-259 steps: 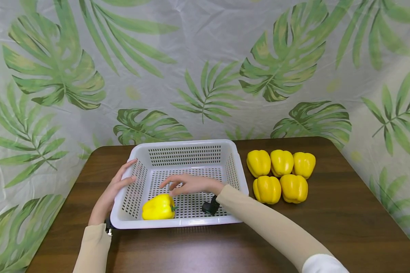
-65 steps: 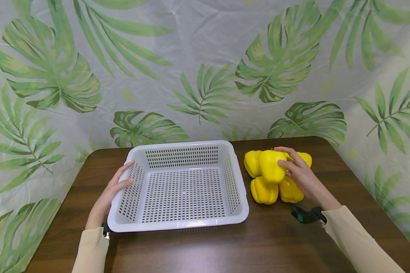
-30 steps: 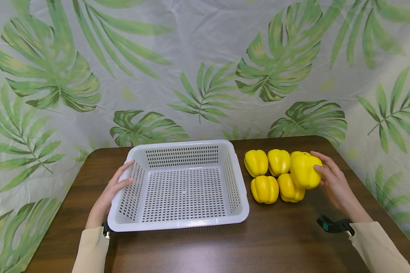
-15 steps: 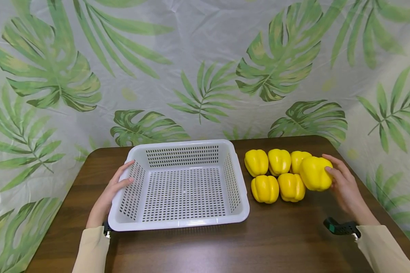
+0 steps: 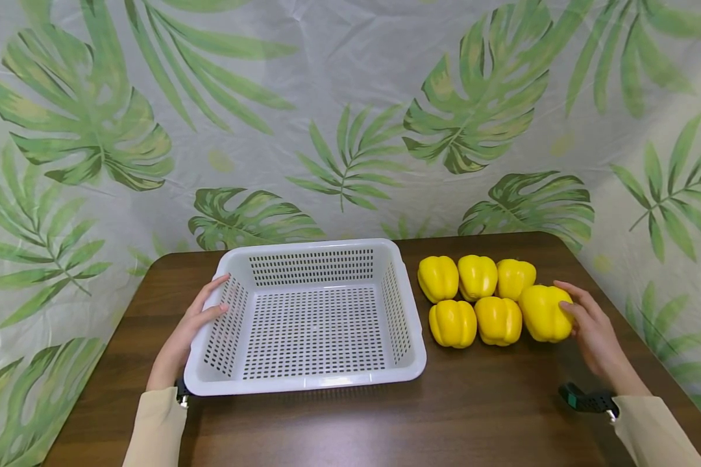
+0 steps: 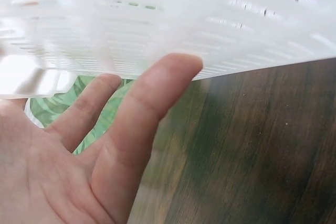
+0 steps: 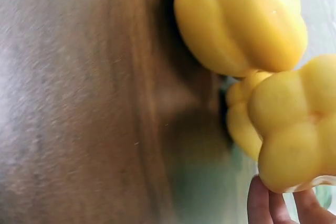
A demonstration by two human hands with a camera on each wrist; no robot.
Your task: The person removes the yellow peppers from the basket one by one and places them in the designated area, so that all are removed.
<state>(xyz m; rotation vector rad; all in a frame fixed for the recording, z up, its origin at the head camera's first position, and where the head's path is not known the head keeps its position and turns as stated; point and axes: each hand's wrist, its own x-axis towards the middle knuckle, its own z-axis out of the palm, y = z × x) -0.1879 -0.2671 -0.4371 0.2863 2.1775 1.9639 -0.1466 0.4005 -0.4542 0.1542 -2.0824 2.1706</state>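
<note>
My right hand (image 5: pixel 598 337) grips a yellow bell pepper (image 5: pixel 544 314) from its right side, low over the table at the right end of the nearer row of peppers. In the right wrist view the lobed underside of this pepper (image 7: pixel 286 129) faces the camera, with fingertips (image 7: pixel 258 200) against it. My left hand (image 5: pixel 189 327) touches the left rim of a white perforated plastic basket (image 5: pixel 312 383), thumb and fingers spread. From the left wrist, the thumb (image 6: pixel 152 95) looks fairly straight and overlaps the basket wall (image 6: pixel 210 30). Nothing lies inside the basket.
Several other yellow bell peppers stand right of the basket in two rows: a back pepper (image 5: pixel 515 279) and a front pepper (image 5: pixel 498 321) are nearest the held one. The dark wooden table (image 5: pixel 350 428) meets a leaf-print cloth (image 5: pixel 350 130) behind.
The pepper, in the basket 8.6 s ago, has gone with my right hand over the other peppers, then right and down to the nearer row's end. My left hand stays at the rim.
</note>
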